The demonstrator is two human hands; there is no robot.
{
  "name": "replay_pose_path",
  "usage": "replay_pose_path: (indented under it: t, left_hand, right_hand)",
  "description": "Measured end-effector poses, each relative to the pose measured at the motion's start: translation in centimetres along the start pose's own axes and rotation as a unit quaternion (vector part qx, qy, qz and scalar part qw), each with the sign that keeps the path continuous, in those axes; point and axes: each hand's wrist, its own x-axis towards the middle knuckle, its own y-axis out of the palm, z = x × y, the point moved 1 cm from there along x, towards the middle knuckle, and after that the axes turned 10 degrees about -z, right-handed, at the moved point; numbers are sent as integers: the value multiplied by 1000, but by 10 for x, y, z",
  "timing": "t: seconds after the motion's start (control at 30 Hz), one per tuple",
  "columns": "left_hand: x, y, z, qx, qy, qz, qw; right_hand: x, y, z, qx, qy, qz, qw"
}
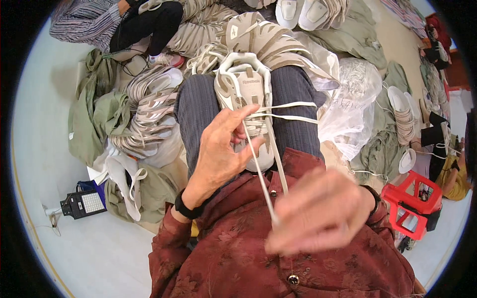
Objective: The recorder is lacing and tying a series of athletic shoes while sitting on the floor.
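Observation:
A beige and white sneaker [251, 82] lies across my lap, its heel opening away from me and its toe toward me. My left hand [216, 144] is at the left side of the sneaker, index fingertip against the lacing, thumb spread apart, other fingers curled in and partly hidden. A white shoelace [259, 174] runs taut from the lacing to my right hand [323, 211], which is closed on it in front of my shirt and blurred by motion. Two lace ends [293, 105] stretch rightward over my right thigh.
Stacked beige shoe pieces [149, 111] lie left, with more beyond my knees. A clear plastic bag [348, 109] and green cloth [380, 144] are at right, near a red plastic frame [412, 203]. A lamp panel [84, 202] sits left. Another person's striped sleeve [87, 22] shows far left.

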Motion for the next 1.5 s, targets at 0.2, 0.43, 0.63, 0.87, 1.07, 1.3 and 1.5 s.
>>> replay_pose_path:
  t: [0.2,0.43,0.63,0.87,1.07,1.3,1.5]
  left_hand:
    - [2,-6,2,-18,-38,-135,990]
    - [7,-93,-43,-84,9,-376,923]
    - [-13,-170,-90,-88,160,-472,862]
    - [9,-227,-48,-224,47,-387,893]
    - [7,-345,17,-335,-33,-376,863]
    - [8,-307,62,-152,-153,-433,875]
    - [12,-171,74,215,-42,-133,967]
  right_hand:
    - [-8,-4,29,128,-127,94,979]
    - [-25,-30,21,61,-14,75,995]
    - [-40,-36,4,-130,130,-38,982]
    - [-49,-51,-54,-243,68,-138,958]
    - [-36,-39,-80,-266,97,-114,952]
    - [-35,-55,-91,-319,87,-237,914]
    - [-38,-60,-97,-321,96,-320,886]
